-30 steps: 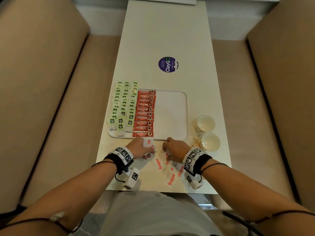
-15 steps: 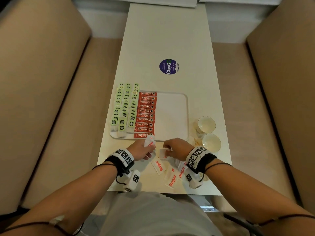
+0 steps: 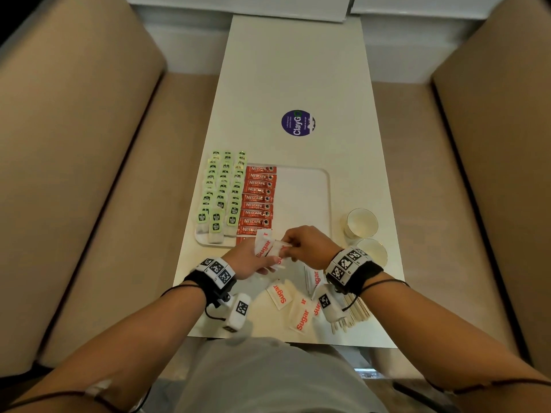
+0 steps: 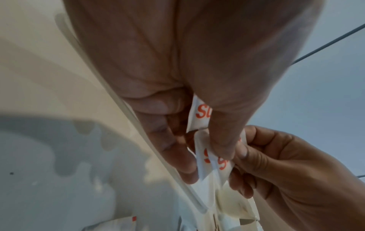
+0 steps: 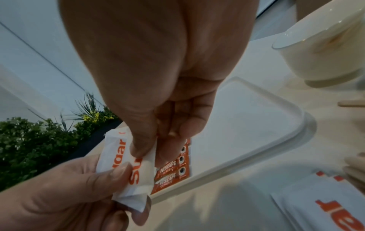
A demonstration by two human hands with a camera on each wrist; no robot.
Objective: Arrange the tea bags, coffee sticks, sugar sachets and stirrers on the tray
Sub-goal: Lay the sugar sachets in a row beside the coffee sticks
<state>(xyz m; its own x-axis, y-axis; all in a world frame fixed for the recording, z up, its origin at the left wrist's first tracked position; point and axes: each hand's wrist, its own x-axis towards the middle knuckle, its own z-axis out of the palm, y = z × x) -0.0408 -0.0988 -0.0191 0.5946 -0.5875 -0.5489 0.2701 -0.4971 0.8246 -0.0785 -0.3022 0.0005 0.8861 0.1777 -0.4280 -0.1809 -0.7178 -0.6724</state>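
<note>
Both hands have lifted off the worktop since half a second ago and met just over the tray's near edge. From the head view I see my left hand and right hand joined on a small bunch of sugar sachets. More sachets lie loose on the worktop near me, with stirrers partly under my right wrist. On the tray, tea bags fill the left side in three rows and coffee sticks form a column beside them; its right half is bare. Two cups stand right of the tray.

Left wrist view adds the grip: my left thumb and curled fingers pinch the sachets, and the right hand holds their other edge.

Right wrist view shows the reverse: right thumb and fingers nip the top sachet, the left hand clamping the bunch from below. Only here do I see the sticks directly beneath the sachets, and greenery beyond.
</note>
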